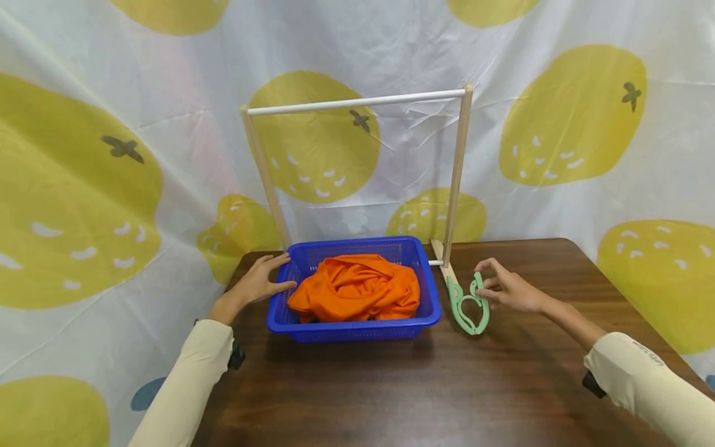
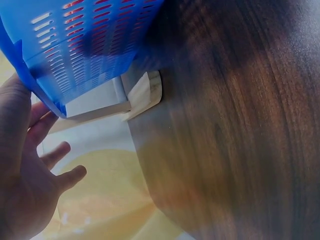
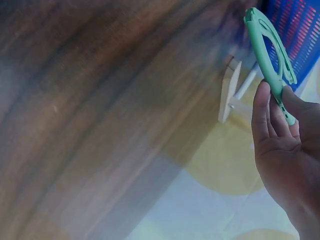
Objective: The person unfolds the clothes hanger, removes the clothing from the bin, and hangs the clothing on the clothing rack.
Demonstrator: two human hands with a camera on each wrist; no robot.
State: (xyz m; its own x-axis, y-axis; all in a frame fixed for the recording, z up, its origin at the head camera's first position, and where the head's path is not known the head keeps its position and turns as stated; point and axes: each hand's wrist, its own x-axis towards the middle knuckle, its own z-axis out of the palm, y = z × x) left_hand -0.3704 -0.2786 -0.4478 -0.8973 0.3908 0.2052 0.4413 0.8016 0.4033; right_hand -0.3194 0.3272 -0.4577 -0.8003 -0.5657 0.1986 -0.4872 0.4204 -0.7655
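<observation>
Green hanger (image 3: 261,52) pinched in the right hand (image 1: 511,290)

Thumb and fingertips clamp one end of the hanger, just right of a blue basket (image 1: 352,333) and by the foot of a wooden stand (image 1: 458,174). The left hand (image 1: 258,278) — well apart from the right — touches the basket's left rim, some fingers spread; whether it grips, I cannot tell. Orange cloth (image 1: 363,288) lies bunched inside the basket on the brown table (image 1: 363,397). Behind hangs a white sheet (image 1: 424,37) printed with yellow fruit shapes.
</observation>
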